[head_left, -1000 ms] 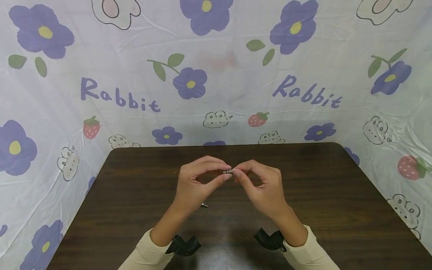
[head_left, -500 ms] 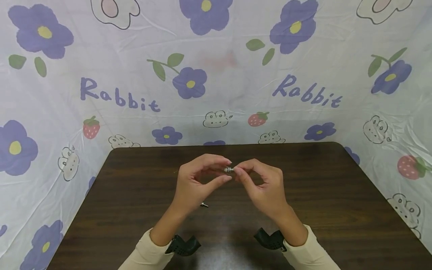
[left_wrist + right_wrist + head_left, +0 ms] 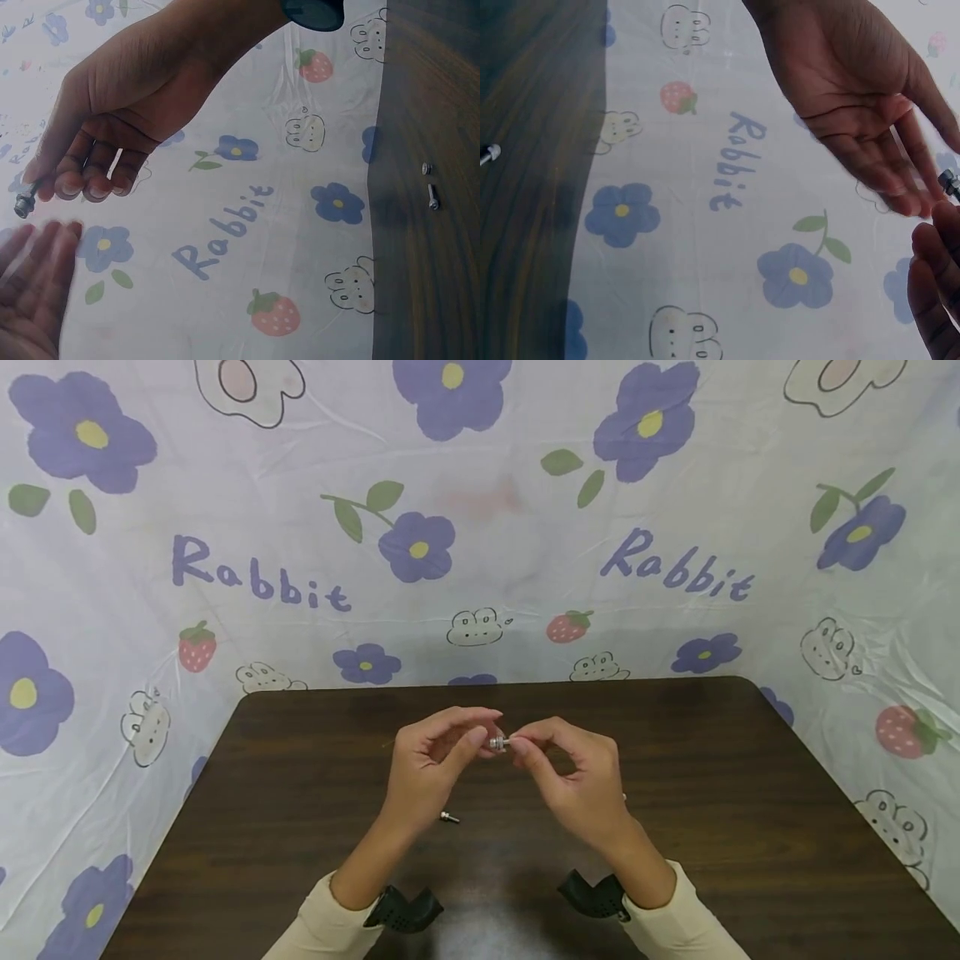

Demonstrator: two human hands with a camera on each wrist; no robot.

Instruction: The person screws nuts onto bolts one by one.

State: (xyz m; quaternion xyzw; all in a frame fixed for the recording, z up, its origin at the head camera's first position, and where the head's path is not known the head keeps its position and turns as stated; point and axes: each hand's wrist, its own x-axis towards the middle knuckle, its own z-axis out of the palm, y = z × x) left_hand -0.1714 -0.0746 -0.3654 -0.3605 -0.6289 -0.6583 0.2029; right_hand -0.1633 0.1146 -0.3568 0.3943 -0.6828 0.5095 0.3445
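Observation:
My right hand [image 3: 581, 777] pinches the thin end of a small silver bolt [image 3: 498, 743] between thumb and fingertip. Wider metal parts, apparently a head or nut and washers, face left. Around that end my left hand [image 3: 431, 756] lies with thumb and fingers apart, its thumb beside the bolt. From the right wrist view, the left hand's fingers [image 3: 889, 172] are loosely bent near the bolt's wide end [image 3: 946, 181]; whether they touch it, I cannot tell. In the left wrist view the right hand [image 3: 135, 112] pinches the bolt [image 3: 24, 202] at the left edge.
Another small bolt [image 3: 450, 817] lies on the dark wooden table [image 3: 300, 860], near my left wrist. A nut-like piece [image 3: 427, 169] and a bolt [image 3: 433, 197] lie on the table in the left wrist view. Patterned white cloth [image 3: 510, 552] hangs behind the table.
A second ago the left thumb and fingertips pinched the bolt's wide end. They have since spread, and the left thumb has moved up and left. The right hand keeps its pinch; the head view shifted slightly.

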